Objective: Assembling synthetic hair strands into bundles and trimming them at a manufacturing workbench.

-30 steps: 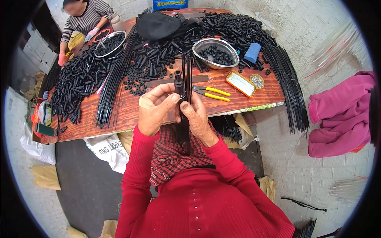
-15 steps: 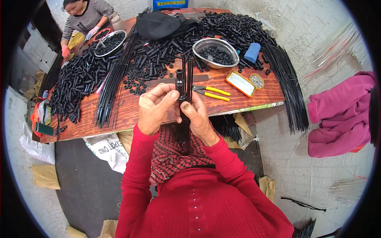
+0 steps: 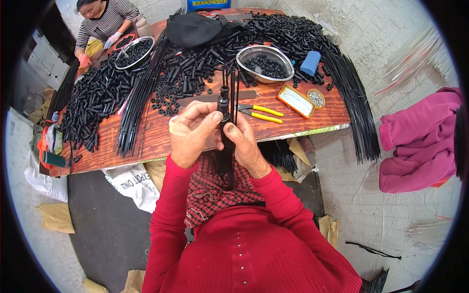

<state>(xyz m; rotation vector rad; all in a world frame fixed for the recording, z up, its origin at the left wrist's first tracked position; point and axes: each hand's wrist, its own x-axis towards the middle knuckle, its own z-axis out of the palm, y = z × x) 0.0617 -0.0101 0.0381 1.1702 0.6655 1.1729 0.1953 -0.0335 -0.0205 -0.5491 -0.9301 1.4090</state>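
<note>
My left hand (image 3: 191, 133) pinches a black stepped plastic tube fitting (image 3: 223, 101) between thumb and fingertips, over the table's front edge. Close beside it, my right hand (image 3: 245, 149) is closed round several thin black rods (image 3: 237, 93), which stand nearly upright with their tips past the fitting. The thumbs nearly meet, and the fingers hide where fitting and rods come together. A dark length hangs below the hands in front of the checked apron (image 3: 215, 195). A tan plaster covers part of my left hand.
Yellow-handled pliers (image 3: 266, 113), an orange-rimmed tin of pale pins (image 3: 296, 101) and a metal bowl of black rings (image 3: 266, 51) lie beyond my hands. Heaps of black fittings (image 3: 93, 110) and rod bundles (image 3: 134, 117) cover much of the table. A gloved person (image 3: 105, 24) works at the far left.
The fitting has tilted slightly to the right at its top, and the rods have shifted a little. Both hands keep their grip in nearly the same place.
</note>
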